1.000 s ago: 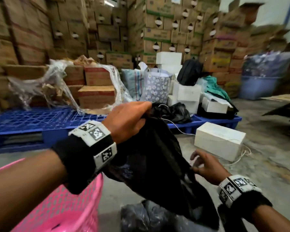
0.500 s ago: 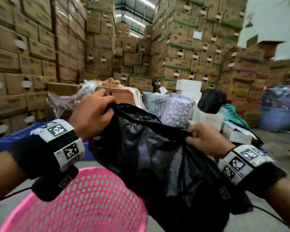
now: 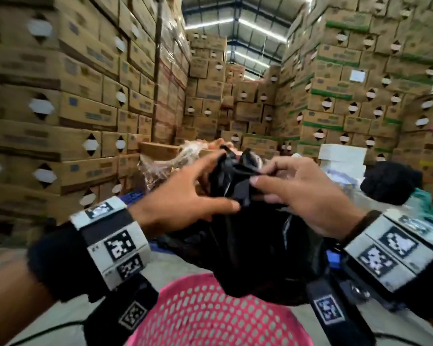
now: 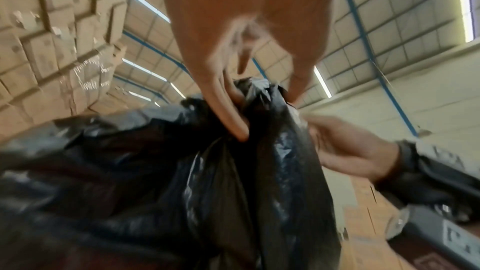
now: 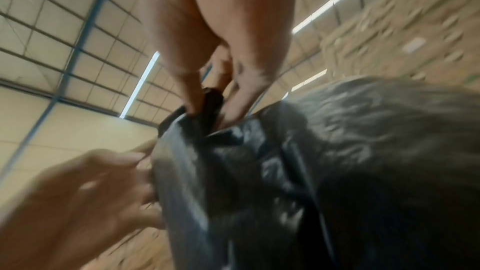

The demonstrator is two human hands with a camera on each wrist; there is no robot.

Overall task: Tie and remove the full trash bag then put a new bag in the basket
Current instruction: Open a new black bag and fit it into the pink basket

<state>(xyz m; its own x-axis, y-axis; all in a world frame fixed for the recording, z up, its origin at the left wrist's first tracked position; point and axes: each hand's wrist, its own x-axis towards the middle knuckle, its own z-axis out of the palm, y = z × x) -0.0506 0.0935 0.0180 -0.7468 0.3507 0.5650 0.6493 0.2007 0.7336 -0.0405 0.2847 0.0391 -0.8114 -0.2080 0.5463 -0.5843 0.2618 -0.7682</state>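
Black trash bag [image 3: 248, 245], thin, limp, slippery film that likely weighs little, hangs over the far rim of the pink basket [image 3: 210, 318], left hand [image 3: 183, 203] and right hand [image 3: 308, 198] both pinching its bunched mouth, best held by that top edge.

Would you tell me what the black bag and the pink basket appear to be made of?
Black bag: thin plastic film, likely polyethylene; it crumples into fine creases and shows glossy highlights. Pink basket: apparently moulded rigid plastic, with a regular grid of holes and a fairly matte surface.
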